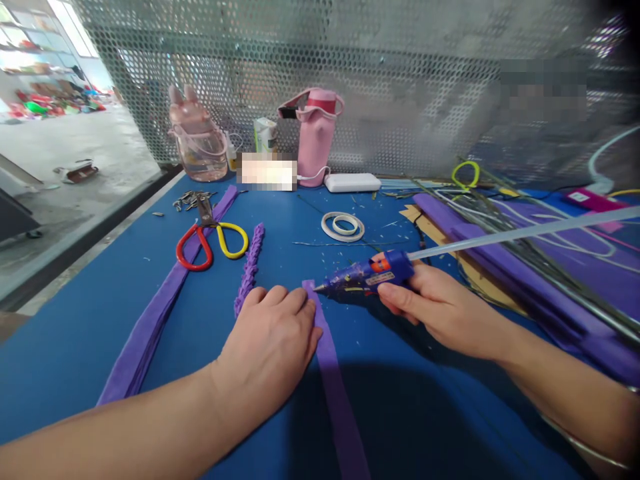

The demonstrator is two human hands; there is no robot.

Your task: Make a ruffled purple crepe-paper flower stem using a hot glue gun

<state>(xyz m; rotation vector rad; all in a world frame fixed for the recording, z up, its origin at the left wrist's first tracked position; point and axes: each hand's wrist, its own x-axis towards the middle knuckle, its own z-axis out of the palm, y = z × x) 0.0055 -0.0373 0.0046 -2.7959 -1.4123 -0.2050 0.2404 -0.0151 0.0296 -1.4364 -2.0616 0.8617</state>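
My right hand (425, 297) grips a blue hot glue gun (365, 273) with a long glue stick (515, 238) in its back. The nozzle touches or nearly touches the top end of a purple fabric strip (327, 353) lying on the blue table. Bent over the strip's left edge, my left hand (273, 327) holds it down with its fingers; the fingertips are partly hidden. Just beyond its knuckles lies a gathered purple piece (250, 263), its lower end close to the hand. Red-and-yellow-handled scissors (205, 230) rest across a stack of purple strips (145, 333) at the left.
Rolls of narrow white tape (343, 227) lie ahead. A clear pink bottle (200, 143), a pink flask (317, 143) and a white power bank (353, 183) line the back by a perforated metal panel (400, 80). Stems and wires (540, 260) over purple fabric crowd the right.
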